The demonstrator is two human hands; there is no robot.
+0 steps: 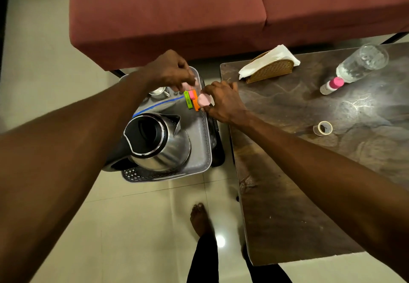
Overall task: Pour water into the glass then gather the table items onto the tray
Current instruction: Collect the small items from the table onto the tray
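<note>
A grey tray [202, 150] rests on a dark perforated stool left of the wooden table [309, 172]. On the tray stand a steel kettle [161, 141] with its lid off, a small steel cup [158, 91] and several bright clips [191, 100]. My left hand [168, 70] hovers over the tray's far end and pinches a small pink item. My right hand [223, 101] holds a round pink item [204, 100] at the tray's right rim. On the table are a glass [363, 62] holding water, a pink-capped bottle [332, 85], a tape roll [323, 128] and a wicker napkin holder [271, 68].
A red sofa [199, 12] stands behind the tray and table. Pale floor tiles lie below, and my bare foot [200, 218] stands near the table's left edge.
</note>
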